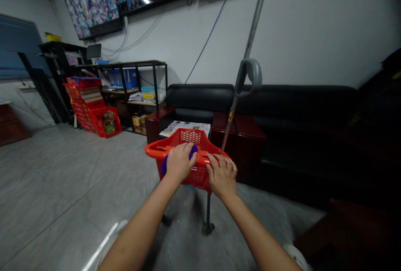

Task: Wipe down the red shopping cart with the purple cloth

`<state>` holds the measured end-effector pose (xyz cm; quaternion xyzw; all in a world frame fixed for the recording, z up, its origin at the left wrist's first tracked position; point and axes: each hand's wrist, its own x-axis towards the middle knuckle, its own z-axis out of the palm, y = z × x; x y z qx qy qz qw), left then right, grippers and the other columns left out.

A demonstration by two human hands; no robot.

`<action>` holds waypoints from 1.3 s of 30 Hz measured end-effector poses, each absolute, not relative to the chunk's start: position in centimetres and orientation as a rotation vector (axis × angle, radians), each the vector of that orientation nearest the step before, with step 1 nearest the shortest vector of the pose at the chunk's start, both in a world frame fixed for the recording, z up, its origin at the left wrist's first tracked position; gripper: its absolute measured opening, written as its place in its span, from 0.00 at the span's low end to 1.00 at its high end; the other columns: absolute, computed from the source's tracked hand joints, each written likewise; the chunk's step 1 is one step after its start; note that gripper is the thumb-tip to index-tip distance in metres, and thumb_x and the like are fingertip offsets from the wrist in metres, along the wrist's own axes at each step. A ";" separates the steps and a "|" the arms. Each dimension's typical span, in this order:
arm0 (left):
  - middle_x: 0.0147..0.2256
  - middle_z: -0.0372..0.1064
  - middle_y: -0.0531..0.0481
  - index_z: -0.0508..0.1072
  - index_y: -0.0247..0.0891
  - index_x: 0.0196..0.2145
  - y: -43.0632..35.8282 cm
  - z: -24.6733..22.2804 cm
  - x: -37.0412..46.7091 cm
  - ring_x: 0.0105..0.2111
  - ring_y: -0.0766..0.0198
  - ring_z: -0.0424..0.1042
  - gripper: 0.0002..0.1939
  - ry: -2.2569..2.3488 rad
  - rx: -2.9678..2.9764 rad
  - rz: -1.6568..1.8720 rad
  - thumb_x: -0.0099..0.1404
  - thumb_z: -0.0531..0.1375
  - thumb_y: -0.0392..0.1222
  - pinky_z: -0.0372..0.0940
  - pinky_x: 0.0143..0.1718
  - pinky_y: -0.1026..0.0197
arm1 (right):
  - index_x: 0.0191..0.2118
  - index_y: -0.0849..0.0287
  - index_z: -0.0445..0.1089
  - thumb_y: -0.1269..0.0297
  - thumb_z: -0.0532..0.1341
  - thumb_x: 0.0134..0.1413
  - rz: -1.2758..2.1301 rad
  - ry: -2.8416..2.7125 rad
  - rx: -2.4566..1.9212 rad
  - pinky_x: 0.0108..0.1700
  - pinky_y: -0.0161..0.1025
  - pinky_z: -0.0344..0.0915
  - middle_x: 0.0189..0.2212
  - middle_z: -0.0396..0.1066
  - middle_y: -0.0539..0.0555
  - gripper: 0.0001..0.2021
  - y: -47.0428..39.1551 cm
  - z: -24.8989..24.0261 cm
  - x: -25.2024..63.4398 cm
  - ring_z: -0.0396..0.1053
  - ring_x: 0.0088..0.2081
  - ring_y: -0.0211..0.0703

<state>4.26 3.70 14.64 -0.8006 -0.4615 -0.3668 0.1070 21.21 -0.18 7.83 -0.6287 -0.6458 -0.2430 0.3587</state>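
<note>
Basket [188, 139]: orange plastic, mesh walls, on wheeled stand by sofa [282, 108]. L hand [179, 162] closed on purple item [163, 165] at rim. R hand [222, 174] flat, open on rim.

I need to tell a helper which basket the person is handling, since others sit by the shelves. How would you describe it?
Start at the long black sofa along the white wall. In front of it, an orange-red plastic mesh basket sits raised on a wheeled stand, with the left hand pressing a purple object onto its rim and the right hand beside. The stacked red baskets sit on the floor.
</note>
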 end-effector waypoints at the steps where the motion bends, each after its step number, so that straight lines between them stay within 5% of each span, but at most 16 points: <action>1: 0.51 0.72 0.43 0.68 0.40 0.55 4.0 14.7 3.4 0.50 0.57 0.71 0.18 -1.415 -2.331 -1.102 0.69 0.54 0.46 0.63 0.52 0.53 | 0.59 0.51 0.66 0.58 0.50 0.65 -0.626 -1.660 -1.620 0.62 0.52 0.48 0.53 0.67 0.56 0.20 -0.2 7.8 21.1 0.57 0.56 0.50; 9: 0.51 0.72 0.42 0.70 0.39 0.52 3.4 14.3 5.1 0.50 0.54 0.70 0.17 -1.496 -2.195 -1.125 0.68 0.55 0.45 0.64 0.51 0.52 | 0.57 0.53 0.68 0.59 0.50 0.65 -0.612 -1.625 -1.649 0.59 0.53 0.47 0.51 0.69 0.58 0.19 -0.6 8.0 18.1 0.57 0.55 0.53; 15: 0.52 0.72 0.44 0.68 0.40 0.54 3.4 14.2 3.8 0.52 0.56 0.70 0.18 -1.347 -2.350 -1.135 0.68 0.55 0.45 0.64 0.52 0.52 | 0.62 0.55 0.61 0.57 0.47 0.67 -0.539 -1.673 -1.526 0.59 0.48 0.50 0.57 0.66 0.58 0.22 -0.7 7.8 19.5 0.60 0.57 0.48; 25: 0.53 0.71 0.43 0.69 0.39 0.53 3.1 12.2 2.0 0.55 0.55 0.68 0.17 -1.468 -2.104 -1.329 0.68 0.55 0.43 0.61 0.56 0.49 | 0.60 0.56 0.62 0.61 0.45 0.68 -0.364 -1.727 -1.274 0.62 0.47 0.51 0.60 0.63 0.58 0.20 1.3 6.8 17.0 0.59 0.61 0.44; 32: 0.54 0.70 0.44 0.67 0.41 0.55 3.7 11.5 1.8 0.56 0.55 0.66 0.18 -1.327 -2.258 -1.282 0.68 0.56 0.45 0.59 0.58 0.48 | 0.62 0.58 0.60 0.59 0.47 0.68 -0.344 -1.741 -1.289 0.58 0.44 0.53 0.55 0.69 0.59 0.21 1.1 7.0 17.4 0.64 0.56 0.44; 39: 0.51 0.72 0.46 0.69 0.40 0.53 5.3 12.6 -0.8 0.52 0.58 0.69 0.17 -1.373 -2.317 -1.412 0.68 0.55 0.43 0.60 0.56 0.51 | 0.50 0.56 0.68 0.56 0.47 0.68 -0.235 -1.599 -1.354 0.52 0.43 0.51 0.49 0.73 0.56 0.16 -0.6 7.7 15.1 0.67 0.53 0.45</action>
